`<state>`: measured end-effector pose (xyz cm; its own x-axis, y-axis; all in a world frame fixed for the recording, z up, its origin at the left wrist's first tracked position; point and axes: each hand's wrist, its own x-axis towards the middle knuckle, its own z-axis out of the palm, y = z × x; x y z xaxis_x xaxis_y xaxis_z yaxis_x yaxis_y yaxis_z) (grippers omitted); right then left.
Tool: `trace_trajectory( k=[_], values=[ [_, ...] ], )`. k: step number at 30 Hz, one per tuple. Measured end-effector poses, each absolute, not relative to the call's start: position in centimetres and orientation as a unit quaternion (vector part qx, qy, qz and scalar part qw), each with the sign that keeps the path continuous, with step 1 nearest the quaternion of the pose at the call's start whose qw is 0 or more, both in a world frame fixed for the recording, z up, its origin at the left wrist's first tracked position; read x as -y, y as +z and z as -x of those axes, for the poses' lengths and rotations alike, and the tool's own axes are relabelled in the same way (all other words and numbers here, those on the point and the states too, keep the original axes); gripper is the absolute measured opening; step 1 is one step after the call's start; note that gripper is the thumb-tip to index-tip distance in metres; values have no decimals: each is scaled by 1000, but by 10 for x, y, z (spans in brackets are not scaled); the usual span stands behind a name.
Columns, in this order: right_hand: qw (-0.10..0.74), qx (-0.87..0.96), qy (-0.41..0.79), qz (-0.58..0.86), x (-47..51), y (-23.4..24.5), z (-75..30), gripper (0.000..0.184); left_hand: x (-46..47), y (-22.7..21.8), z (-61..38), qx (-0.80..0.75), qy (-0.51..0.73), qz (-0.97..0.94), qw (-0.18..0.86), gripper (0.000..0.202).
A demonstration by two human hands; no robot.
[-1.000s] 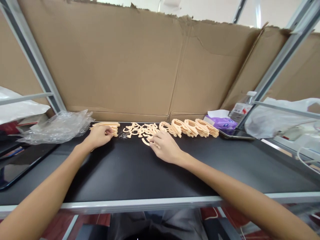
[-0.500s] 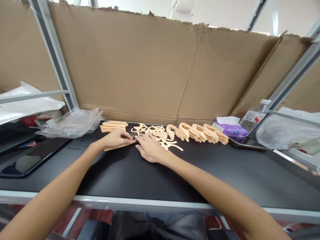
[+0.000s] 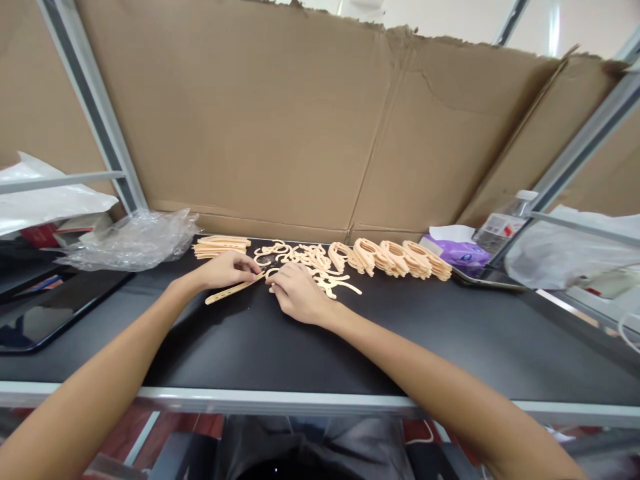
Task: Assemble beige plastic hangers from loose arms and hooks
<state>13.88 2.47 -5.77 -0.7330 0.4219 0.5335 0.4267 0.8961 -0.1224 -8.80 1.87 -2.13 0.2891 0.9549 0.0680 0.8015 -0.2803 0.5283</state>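
My left hand [image 3: 229, 270] pinches one end of a flat beige plastic strip [image 3: 223, 295] with small slots, its other end slanting down toward me. My right hand [image 3: 300, 293] is beside it, fingers curled at a curved beige hook piece [image 3: 271, 272] close to the strip's end. Its fingertips are partly hidden, so the exact grip is unclear. Behind and beside the right hand lies a loose pile of curved beige hook pieces [image 3: 315, 257]. A stack of similar flat strips [image 3: 220, 246] lies behind my left hand.
Several bundles of looped beige pieces [image 3: 395, 259] stand in a row right of the pile. Farther right are a purple tissue pack [image 3: 463, 253], a bottle [image 3: 505, 223] and a phone [image 3: 493, 280]. Clear plastic bags [image 3: 135, 240] and a dark tray [image 3: 65, 310] lie left. Cardboard [image 3: 250, 120] walls the back.
My right hand has gone from spread over the pile to curled fingers at a hook piece. The strip in my left hand has turned, so more of its slotted face shows.
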Motion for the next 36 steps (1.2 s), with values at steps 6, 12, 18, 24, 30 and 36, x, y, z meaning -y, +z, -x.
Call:
trace_trajectory(
  k=[6,12,18,24,30,36],
  values=[
    [301,911,72,273,-26,-53,-142,7,-18,-16,90,-558,175,-780,222,34],
    [243,911,76,324,-23,-48,-143,17,-17,-15,91,-554,154,-778,252,34],
    [244,912,113,309,-23,-50,-139,16,-16,-15,88,-557,159,-774,256,33],
    [285,887,173,320,-28,-51,-141,7,-14,-13,88,-558,137,-785,233,27],
    [285,889,175,313,-28,-49,-143,14,-7,-8,80,-549,105,-809,180,27],
    [260,919,99,279,-28,-48,-144,21,-4,-6,73,-549,104,-822,113,30]
  ],
)
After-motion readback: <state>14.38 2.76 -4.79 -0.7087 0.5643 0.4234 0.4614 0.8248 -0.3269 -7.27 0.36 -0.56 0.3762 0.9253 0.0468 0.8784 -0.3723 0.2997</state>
